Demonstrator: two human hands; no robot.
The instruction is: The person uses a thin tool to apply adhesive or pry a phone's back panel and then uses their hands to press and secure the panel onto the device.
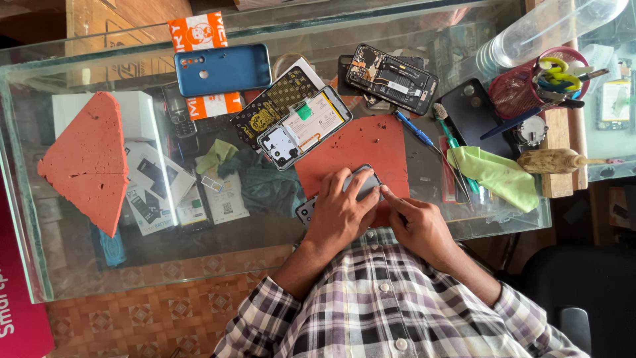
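The person's checked purple-and-white shirt (pixel 391 298) fills the bottom of the view, both forearms reaching forward over the edge of the glass-topped table (pixel 40 199). The left hand (pixel 341 212) lies palm-down over a grey slab-shaped mobile phone (pixel 361 185), its fingers curled around the phone's far edge and gripping it. The right hand (pixel 417 222) sits just beside it, index fingertip pressed against the phone's right edge, the other fingers folded in; it holds nothing else. The phone rests on a red rectangular work mat (pixel 358 149), only its upper corner and lower left end showing past the left hand.

Beyond the mat lies an opened phone with exposed white battery (pixel 305 126), an opened black phone showing its circuit board (pixel 392 78), and a blue plastic phone back cover (pixel 222 68). Right of the mat lie a blue-handled screwdriver (pixel 416 131), a green cloth (pixel 493 176) and a red mesh tool cup (pixel 523 86).
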